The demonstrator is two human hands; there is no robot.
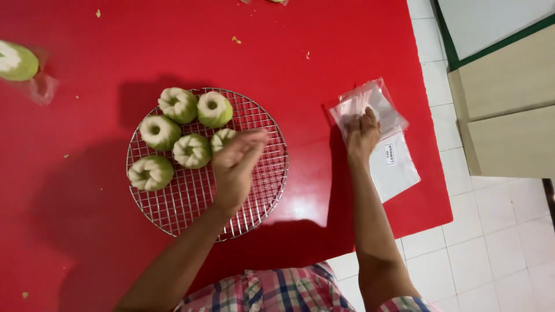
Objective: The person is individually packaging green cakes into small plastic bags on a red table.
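Wrapped cake: a green-and-white cake (17, 60) in clear film lies at the left edge of the red table (324, 52), well apart from both hands.
Rack: a round wire cooling rack (173, 208), thin shiny grid inside a ring, sits near the table's front edge.
Cakes: six small ring-shaped cakes (191, 150), pale green with white fluted ridges and a hole in the middle, cluster on the rack's far-left part; they look soft and spongy.
Left hand: the left hand (236, 167) hovers over the rack with fingers loosely spread and slightly curled, holding nothing, fingertips just beside the nearest cake (222, 137).
Right hand: the right hand (362, 134) presses down on a stack of clear plastic bags (370, 104) near the table's right edge, fingers bent onto the top sheet; whether one is pinched I cannot tell.
Bag pack: a flat white packet (399, 173) lies under and beside the bags, close to the right edge.
Risk, cake: a firm grip would likely dent the soft ridges or break off crumbs.
Risk, bags: thin slick film probably clings, so several sheets could lift at once or slide off the right edge.
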